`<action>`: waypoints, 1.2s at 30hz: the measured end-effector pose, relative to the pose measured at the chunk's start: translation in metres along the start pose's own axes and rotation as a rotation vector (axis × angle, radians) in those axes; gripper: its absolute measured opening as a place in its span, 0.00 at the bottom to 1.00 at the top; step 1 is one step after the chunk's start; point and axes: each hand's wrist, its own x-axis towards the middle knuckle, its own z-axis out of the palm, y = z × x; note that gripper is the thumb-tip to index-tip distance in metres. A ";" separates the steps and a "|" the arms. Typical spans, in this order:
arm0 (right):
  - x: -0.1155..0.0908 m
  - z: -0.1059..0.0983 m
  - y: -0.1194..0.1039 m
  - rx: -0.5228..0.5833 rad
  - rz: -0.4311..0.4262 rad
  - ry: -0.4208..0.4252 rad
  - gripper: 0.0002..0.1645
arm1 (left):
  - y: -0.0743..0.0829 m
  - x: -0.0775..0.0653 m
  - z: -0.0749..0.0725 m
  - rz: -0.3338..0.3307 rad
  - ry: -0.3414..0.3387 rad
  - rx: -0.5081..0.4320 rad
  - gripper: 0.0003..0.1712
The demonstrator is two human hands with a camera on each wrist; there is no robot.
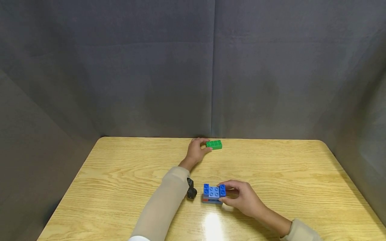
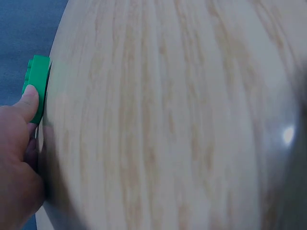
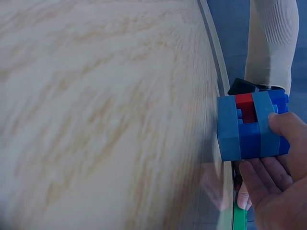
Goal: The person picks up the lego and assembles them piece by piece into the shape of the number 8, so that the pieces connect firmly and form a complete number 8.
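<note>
Near the table's far edge, my left hand (image 1: 196, 152) pinches the left end of a green toy brick (image 1: 215, 145) with studs on top. The left wrist view shows the thumb pressed against the side of this brick (image 2: 41, 72). Closer to me, my right hand (image 1: 248, 201) grips the right side of a stacked toy-brick block (image 1: 214, 192). Two dark blue studded bricks sit at either end of its light blue top. In the right wrist view, a red brick (image 3: 246, 108) and a dark blue brick (image 3: 249, 139) show between light blue layers.
Both hands work over a wooden table (image 1: 120, 187) with rounded far corners. Grey curtains (image 1: 150, 83) hang behind it and along the sides. A black wrist camera (image 1: 191, 190) on the left sleeve sits just left of the block. Light glares off the near tabletop.
</note>
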 end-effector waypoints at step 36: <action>0.000 0.000 0.001 0.004 -0.008 0.000 0.20 | 0.008 -0.007 -0.038 0.138 -0.096 -0.099 0.18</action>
